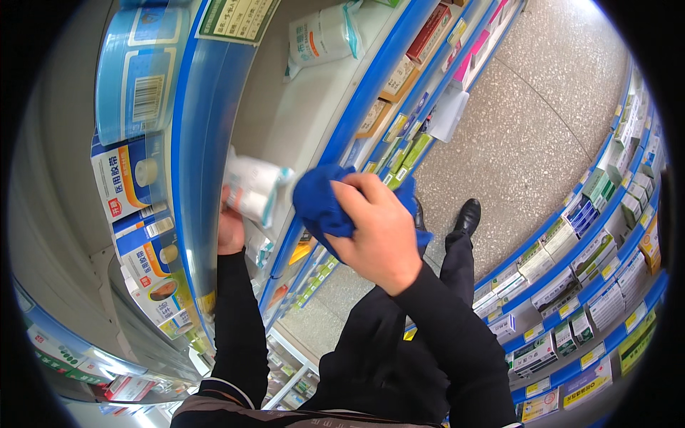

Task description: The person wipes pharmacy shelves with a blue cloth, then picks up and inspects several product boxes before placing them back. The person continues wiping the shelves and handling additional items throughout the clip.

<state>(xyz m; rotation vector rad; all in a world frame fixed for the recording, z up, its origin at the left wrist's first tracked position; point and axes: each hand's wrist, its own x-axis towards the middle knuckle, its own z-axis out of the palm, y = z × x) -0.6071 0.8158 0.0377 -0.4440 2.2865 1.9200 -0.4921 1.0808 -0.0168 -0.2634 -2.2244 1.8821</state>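
My left hand (231,230) reaches into a shelf bay and grips a white plastic packet (256,184) with teal edges, seemingly a bandage roll; the packet is slightly blurred and the shelf edge partly hides my fingers. Bunched in my right hand (377,230) is a blue cloth (322,200), held in front of the shelf's blue front strip (348,123). A similar packet, a wrapped bandage (324,40), lies farther along the white shelf board (291,109). Another packet (260,249) sits below my left hand, partly covered.
On the upper shelf at left stand medical tape boxes (120,179) and a round blue pack (136,80) behind a clear guard. Lower shelves hold medicine boxes (398,77). Across the speckled floor (535,107), another rack (567,267) carries several rows of boxes.
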